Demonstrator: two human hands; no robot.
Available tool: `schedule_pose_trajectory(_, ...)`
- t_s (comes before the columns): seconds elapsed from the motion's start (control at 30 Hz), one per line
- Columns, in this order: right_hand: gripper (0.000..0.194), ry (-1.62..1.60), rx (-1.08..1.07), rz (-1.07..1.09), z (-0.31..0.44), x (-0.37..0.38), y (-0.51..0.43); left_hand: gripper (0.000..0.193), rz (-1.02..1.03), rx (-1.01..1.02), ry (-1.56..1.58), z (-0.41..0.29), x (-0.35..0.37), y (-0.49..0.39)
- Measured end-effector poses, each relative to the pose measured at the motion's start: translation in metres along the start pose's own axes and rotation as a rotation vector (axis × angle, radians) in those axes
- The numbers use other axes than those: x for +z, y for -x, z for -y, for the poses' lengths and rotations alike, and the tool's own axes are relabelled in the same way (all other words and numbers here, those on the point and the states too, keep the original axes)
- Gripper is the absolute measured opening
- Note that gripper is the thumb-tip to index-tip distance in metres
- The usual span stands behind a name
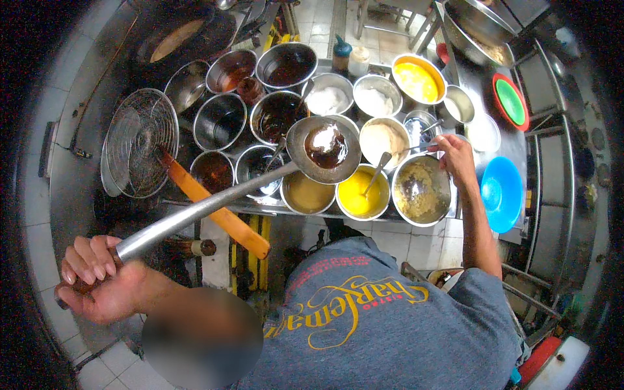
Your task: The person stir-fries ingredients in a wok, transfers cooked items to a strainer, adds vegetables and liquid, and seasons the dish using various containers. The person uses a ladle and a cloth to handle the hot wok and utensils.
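My left hand [100,280] grips the dark end of a long-handled metal ladle [195,209]. The ladle's bowl holds dark brown liquid and is over the middle of the metal pots. My right hand [453,151] pinches the handle of a spoon [420,146], whose far end reaches into a pot of pale beige contents [382,141]. Just below that hand is a pot of yellowish minced food [421,190]. Beside it, a pot of bright yellow liquid [358,197] has a spoon in it. Farther left, a pot holds a tan liquid [308,195].
A wire strainer [141,141] lies at left, with a wooden handle [219,212] slanting under the ladle. More pots hold dark sauces [287,63], white contents [329,97] and orange-yellow liquid [417,80]. A blue plastic bowl [502,195] sits at right. Squeeze bottles [342,51] stand behind.
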State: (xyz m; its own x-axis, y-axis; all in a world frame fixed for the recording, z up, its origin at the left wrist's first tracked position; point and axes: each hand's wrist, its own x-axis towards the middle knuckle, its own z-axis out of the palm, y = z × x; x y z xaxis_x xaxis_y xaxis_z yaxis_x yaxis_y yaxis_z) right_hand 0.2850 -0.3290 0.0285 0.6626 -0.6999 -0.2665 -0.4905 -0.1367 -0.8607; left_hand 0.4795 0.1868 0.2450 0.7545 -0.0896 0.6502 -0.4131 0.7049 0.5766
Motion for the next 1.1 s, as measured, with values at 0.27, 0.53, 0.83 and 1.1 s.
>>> schedule_pose_trajectory(0.27,0.023,-0.114,-0.063,0.014,0.054,-0.029,-0.014,0.029,-0.013,0.014,0.054,0.015,0.004,0.003)
schedule_pose_trajectory(0.53,0.027,0.591,-0.537,-0.189,0.092,-0.003,0.001,0.03,0.039,0.017,0.111,0.043,0.025,-0.002)
schedule_pose_trajectory(0.83,0.026,0.283,-0.271,-0.027,0.02,0.02,-0.011,0.03,0.003,0.062,0.09,0.031,0.015,-0.005)
schedule_pose_trajectory(1.1,0.023,-0.004,-0.129,-0.021,0.067,-0.019,-0.004,0.029,-0.047,0.069,0.038,0.036,0.017,0.0)
